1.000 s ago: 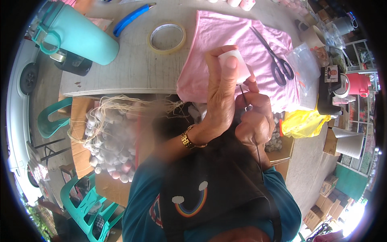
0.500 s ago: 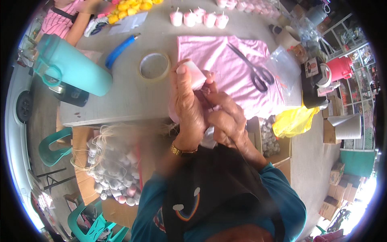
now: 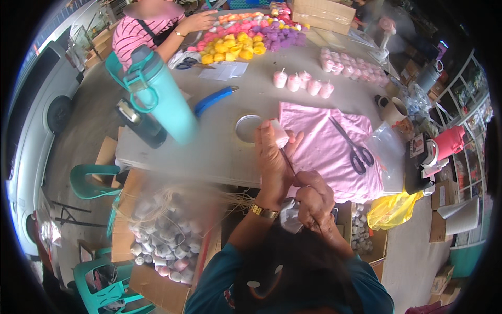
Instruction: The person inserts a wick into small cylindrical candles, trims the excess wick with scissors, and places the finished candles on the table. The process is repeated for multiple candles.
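My left hand (image 3: 274, 170), with a gold watch on the wrist, holds a small pale pink candle (image 3: 281, 135) between thumb and fingers. From the candle's underside a thin dark rod or strand (image 3: 288, 161) runs down to my right hand (image 3: 315, 199). The right fingers are closed around its lower end; whether it is stiff or a thread I cannot tell. Both hands are over the table's near edge, beside a pink cloth (image 3: 308, 157). Dark-handled scissors (image 3: 359, 157) lie on that cloth. Left of my hands is a roll of tape (image 3: 237, 131).
Several pink candles (image 3: 294, 82) with white wicks stand farther back. A turquoise bottle (image 3: 167, 107) and a blue-handled tool (image 3: 213, 100) are at left. Below lies a carton of whitish pieces (image 3: 167, 256). Across the table, a person's hand (image 3: 200, 22) is near colourful pieces (image 3: 235, 47).
The view has tilted up, showing more of the far table. My right hand has drawn down from the candle, exposing the thin dark length between my hands. The left hand keeps its hold.
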`<state>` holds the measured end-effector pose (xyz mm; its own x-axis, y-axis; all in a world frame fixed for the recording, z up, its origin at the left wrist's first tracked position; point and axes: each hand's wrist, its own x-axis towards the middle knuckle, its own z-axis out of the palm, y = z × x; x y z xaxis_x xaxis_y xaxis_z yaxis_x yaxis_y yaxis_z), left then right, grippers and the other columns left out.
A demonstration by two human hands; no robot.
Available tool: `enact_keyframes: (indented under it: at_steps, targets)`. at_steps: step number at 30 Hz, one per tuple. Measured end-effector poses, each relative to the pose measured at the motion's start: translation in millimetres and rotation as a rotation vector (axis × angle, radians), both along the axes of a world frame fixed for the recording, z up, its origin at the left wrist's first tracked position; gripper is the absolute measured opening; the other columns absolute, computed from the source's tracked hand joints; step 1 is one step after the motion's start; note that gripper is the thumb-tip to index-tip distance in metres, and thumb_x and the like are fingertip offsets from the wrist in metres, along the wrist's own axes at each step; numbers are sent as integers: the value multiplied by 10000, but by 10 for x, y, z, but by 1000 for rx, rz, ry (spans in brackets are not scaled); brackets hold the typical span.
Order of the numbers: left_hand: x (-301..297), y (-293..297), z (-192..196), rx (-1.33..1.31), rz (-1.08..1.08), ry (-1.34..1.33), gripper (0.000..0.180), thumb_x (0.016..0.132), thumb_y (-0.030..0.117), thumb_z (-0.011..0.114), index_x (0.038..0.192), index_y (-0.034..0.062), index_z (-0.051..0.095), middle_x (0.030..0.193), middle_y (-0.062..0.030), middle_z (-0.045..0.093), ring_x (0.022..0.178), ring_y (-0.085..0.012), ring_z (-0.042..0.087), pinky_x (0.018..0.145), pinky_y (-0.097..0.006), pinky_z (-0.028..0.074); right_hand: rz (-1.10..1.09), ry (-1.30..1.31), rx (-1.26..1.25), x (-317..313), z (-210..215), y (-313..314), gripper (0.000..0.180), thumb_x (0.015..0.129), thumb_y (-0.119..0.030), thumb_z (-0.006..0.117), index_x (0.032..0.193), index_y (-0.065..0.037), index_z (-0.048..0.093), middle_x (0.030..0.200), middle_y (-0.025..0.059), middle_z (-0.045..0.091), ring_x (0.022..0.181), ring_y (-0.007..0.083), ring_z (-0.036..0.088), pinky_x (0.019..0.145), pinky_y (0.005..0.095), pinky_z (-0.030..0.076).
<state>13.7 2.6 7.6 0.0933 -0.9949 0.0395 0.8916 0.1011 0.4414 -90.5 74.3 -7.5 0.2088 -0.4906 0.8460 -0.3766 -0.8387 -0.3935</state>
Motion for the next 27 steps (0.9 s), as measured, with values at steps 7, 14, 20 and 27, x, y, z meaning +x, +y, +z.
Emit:
enact_keyframes:
  at_steps: [7, 14, 20, 27]
  targets:
    - [578, -258, 202, -86, 249, -289, 313, 958, 362, 524, 1072, 75, 473, 841, -49, 550, 640, -147, 508, 770, -369, 517, -668, 243, 101, -313, 81, 45, 151, 832, -51, 448, 728, -50, 558, 832, 156, 611, 788, 290, 623, 701, 375, 494]
    - [334, 174, 141, -255, 180, -999, 477, 852, 135, 684, 1272, 76, 466, 923, -65, 587, 797, -139, 578, 771, -298, 487, -935, 361, 352, -1561, 744, -1019, 214, 854, -214, 581, 1028, -89, 583, 865, 182, 672, 799, 346, 667, 699, 444, 514]
    - [210, 308, 0, -421, -26, -1225, 376, 839, -5, 691, 1170, 18, 516, 1018, -12, 537, 894, -73, 525, 819, -218, 454, -1055, 719, 431, -1735, 468, -1158, 316, 827, -268, 642, 1099, -117, 592, 984, 150, 672, 975, 357, 625, 815, 457, 491]
    - [-4, 252, -136, -478, 61, -993, 388, 773, 53, 752, 1095, 26, 537, 995, -72, 561, 852, -163, 555, 744, -280, 472, -866, 805, 566, -1300, 239, -728, 273, 802, -264, 651, 1029, -114, 632, 930, 137, 677, 929, 327, 641, 791, 479, 493]
